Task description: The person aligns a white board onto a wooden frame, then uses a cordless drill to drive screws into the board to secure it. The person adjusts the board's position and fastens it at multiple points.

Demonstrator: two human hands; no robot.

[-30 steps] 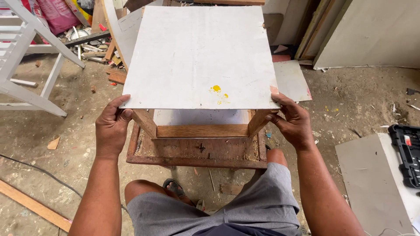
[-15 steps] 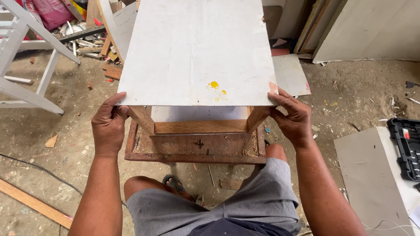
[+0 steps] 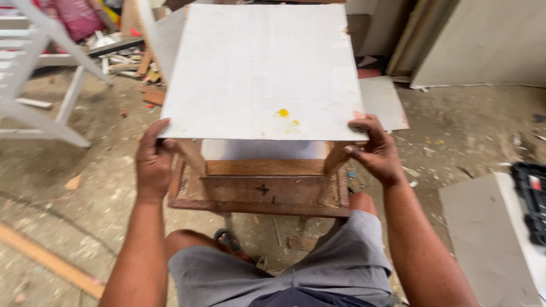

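White square panel (image 3: 264, 71), flat, slightly tilted, sitting on top of a brown wooden frame (image 3: 261, 190) in front of the person's knees; small yellow paint spots near its near edge. Left hand (image 3: 152, 162) clamps the panel's near-left corner, thumb on the top edge, fingers curled under, wrist straight, forearm coming up from bottom left. Right hand (image 3: 376, 150) grips the near-right corner, fingers wrapped over the edge and onto the frame's upright, forearm angled in from bottom right. Both grips closed on the panel. Grey shorts (image 3: 296, 270) below, sandal (image 3: 230, 241) under the frame. White chair (image 3: 40, 74) far left, black tool case (image 3: 532, 199) at right, grey board (image 3: 483, 239) beside it, dirt floor (image 3: 91, 187) littered with scraps.
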